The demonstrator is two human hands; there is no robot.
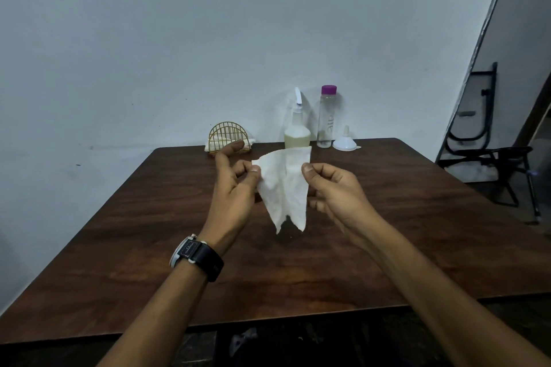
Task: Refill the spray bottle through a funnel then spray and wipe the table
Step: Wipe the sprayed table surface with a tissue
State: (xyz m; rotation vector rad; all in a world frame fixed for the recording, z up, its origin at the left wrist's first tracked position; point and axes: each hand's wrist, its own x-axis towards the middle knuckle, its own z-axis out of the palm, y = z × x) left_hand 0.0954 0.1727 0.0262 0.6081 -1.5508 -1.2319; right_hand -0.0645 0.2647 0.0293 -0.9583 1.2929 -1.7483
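A white paper napkin (284, 188) hangs above the middle of the dark wooden table (387, 232). My left hand (235, 188) pinches its upper left edge and my right hand (334, 188) pinches its upper right edge. Its lower corners dangle free. At the table's far edge stands the spray bottle (296, 125), clear with pale yellowish liquid in its lower part and a white trigger head. Right of it stands a clear bottle (326, 118) with a purple cap. A white funnel (346, 141) rests upside down beside that bottle.
A gold wire napkin holder (228, 135) with white napkins sits at the far edge, left of the spray bottle. A white wall runs behind the table. A black folding chair (489, 158) stands on the floor to the right.
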